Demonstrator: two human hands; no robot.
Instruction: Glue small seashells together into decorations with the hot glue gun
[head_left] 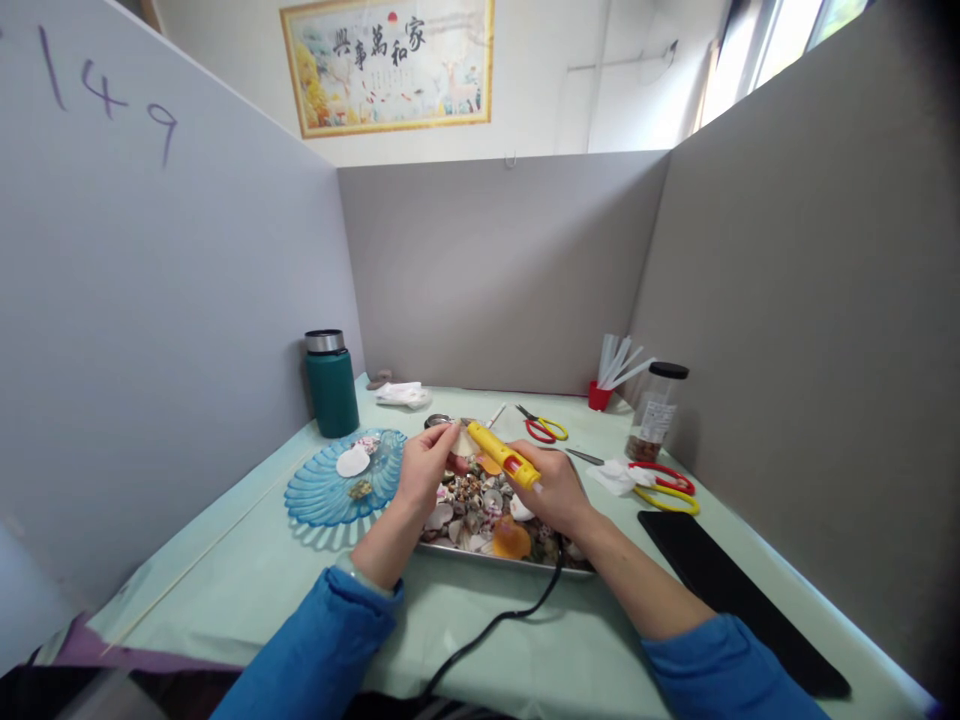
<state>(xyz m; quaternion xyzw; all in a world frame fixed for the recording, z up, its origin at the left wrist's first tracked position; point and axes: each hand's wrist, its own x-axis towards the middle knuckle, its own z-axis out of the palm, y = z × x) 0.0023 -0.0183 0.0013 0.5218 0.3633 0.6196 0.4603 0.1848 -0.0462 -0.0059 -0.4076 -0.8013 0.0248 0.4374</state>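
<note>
My right hand [551, 488] is wrapped round a yellow hot glue gun [504, 455], whose nozzle points up and left toward my other hand. A black cord [491, 625] runs from it down to the table's front edge. Between the fingertips of my left hand [429, 465] is a pale seashell [465, 441], partly hidden, close by the nozzle. Both hands are above a tray [480, 556] heaped with mixed shells [476, 515], among them an orange scallop shell [511, 538]. Left of the left hand stands a blue scalloped glass dish [322, 495] with a white shell [352, 461] in it.
At the back left stands a green bottle [331, 390] beside white tissue [403, 395]. On the right are scissors [544, 425], a second pair of scissors [667, 487], a clear jar [656, 412], glue sticks [616, 362] in a red cup [599, 396], and a black mat [739, 600]. Grey partitions [502, 280] enclose the table.
</note>
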